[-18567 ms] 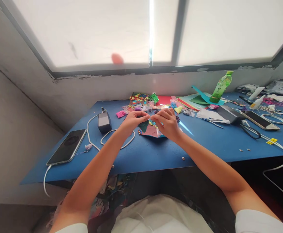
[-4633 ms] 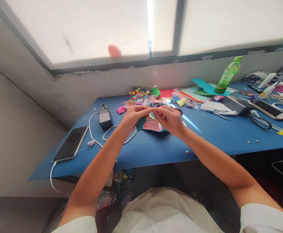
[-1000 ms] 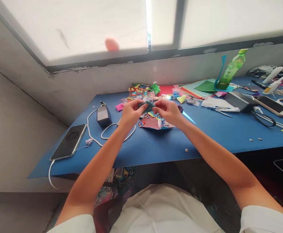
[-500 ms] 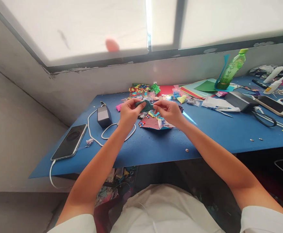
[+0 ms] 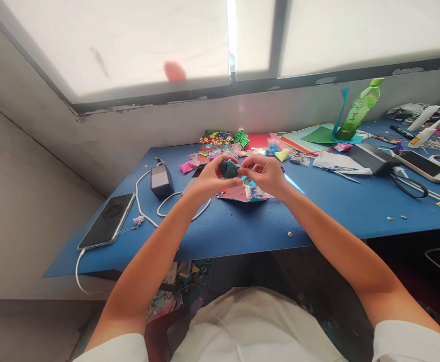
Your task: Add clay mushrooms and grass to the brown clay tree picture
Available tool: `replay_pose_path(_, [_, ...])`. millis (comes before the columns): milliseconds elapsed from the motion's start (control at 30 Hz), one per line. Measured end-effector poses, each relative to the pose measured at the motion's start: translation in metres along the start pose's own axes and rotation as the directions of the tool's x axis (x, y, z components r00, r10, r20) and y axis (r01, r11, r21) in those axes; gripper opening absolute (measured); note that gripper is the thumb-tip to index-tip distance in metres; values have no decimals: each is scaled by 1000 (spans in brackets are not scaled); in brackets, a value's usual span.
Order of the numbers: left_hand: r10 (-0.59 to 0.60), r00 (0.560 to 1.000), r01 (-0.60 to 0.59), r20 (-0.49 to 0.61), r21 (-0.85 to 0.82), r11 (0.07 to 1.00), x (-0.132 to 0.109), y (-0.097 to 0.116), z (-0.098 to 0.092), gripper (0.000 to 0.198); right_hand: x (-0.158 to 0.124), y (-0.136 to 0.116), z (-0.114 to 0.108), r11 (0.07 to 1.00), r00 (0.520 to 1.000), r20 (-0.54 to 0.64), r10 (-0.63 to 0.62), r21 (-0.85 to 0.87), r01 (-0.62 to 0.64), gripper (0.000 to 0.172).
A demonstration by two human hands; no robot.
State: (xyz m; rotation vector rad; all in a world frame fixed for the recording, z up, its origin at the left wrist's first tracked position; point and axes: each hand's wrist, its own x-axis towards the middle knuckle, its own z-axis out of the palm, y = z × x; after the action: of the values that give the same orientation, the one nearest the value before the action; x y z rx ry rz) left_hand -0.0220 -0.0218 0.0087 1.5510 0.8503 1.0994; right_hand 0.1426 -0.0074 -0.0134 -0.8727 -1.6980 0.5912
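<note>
A dark teal lump of modelling clay (image 5: 228,169) is held up over the middle of the table. My left hand (image 5: 208,180) has its fingers curled behind and around the lump, with the thumb stretched out below it. At the lump's right end, my right hand (image 5: 268,173) pinches a small bit between thumb and fingertips. Just below and behind the hands lies a brownish-red card piece (image 5: 233,194) with small coloured beads and a clear packet (image 5: 256,193) on it. My hands hide part of that card.
A black adapter (image 5: 161,181), white cable and phone (image 5: 107,221) lie at the left. Small bags and a bead-covered piece (image 5: 215,138) sit at the back. To the right are coloured sheets (image 5: 320,133), a green bottle (image 5: 359,110), a dark box (image 5: 374,159) and another phone (image 5: 427,165).
My left thumb has come off the clay and stretched out below it. The clay looks more bunched and rounder, sitting slightly lower, while my right hand keeps pinching its right end.
</note>
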Motion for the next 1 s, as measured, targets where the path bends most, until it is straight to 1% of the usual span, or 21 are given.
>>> replay_pose_path(100, [-21,1000,21,-1,14,1000,-1,0,4,46,-2,0,3,999,999,19,-45,-6,45,16])
replay_pose_path(200, [-50,999,50,-5,34,998,-1,-1,6,38,-3,1,4,998,997,41,-62,-4,62,18])
replay_pose_path(300, [-83,996,83,15,24,996,0,-2,4,33,-2,1,3,998,996,74,-45,40,42,29])
replay_pose_path(400, [-54,998,54,18,-23,998,1,-3,1,27,-2,1,2,993,993,117,-23,120,8,43])
replay_pose_path(467, [-29,999,27,-24,-49,998,1,-3,-1,24,-2,0,1,991,995,95,-26,130,13,47])
replay_pose_path(500, [-21,998,18,-56,-55,998,1,-2,-1,23,-2,0,1,994,997,54,-48,102,42,46])
replay_pose_path(533, [-17,996,12,-86,-58,998,1,-2,-1,23,-3,-1,0,995,996,-1,-93,46,93,43])
replay_pose_path(567, [-12,993,5,-114,-59,998,1,-2,-1,23,-3,-2,0,986,985,-53,-167,-29,165,38])
replay_pose_path(600, [-7,991,-1,-133,-60,998,1,-2,0,23,-4,-2,0,962,962,-87,-257,-112,247,31])
replay_pose_path(667, [-2,989,-7,-146,-59,998,1,-3,0,26,-5,-2,0,886,903,-84,-421,-251,390,23])
replay_pose_path(733, [3,990,-11,-143,-58,998,1,-4,1,30,-6,0,1,832,864,-53,-501,-306,463,23])
replay_pose_path(767, [11,990,-19,-143,-55,998,1,-4,1,32,-6,1,1,823,857,-52,-513,-313,474,23])
replay_pose_path(833, [39,989,-44,-146,-37,998,1,-4,2,36,-6,2,0,835,862,-61,-503,-292,467,20])
replay_pose_path(900, [63,989,-66,-135,-17,998,0,-4,1,39,-5,3,-1,871,890,-47,-454,-235,432,17])
replay_pose_path(1000, [63,995,-62,-76,15,998,0,-3,1,39,-3,3,-2,915,930,15,-367,-171,364,14])
